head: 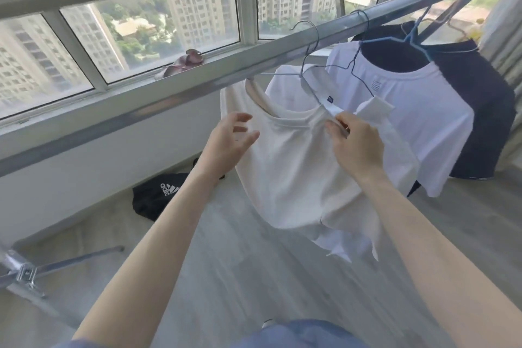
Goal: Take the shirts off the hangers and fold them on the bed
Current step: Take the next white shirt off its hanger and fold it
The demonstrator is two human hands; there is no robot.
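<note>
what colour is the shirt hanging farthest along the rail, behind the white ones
The far shirt is dark navy; the head view shows it best.

Brightly lit by soft daylight from the white-framed window (149, 34) beyond the left hand's fingers (243, 118). Washed out on the cream cotton T-shirt (296, 167) beneath them. Soft overall, smeared at their tips. Bowed along the silver metal rail (169, 99) above the fingers.

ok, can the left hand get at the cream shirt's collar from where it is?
Likely yes. The left hand is open just beside the collar of the cream shirt, with nothing between them; the right hand pinches the shirt at the collar's other side.
</note>
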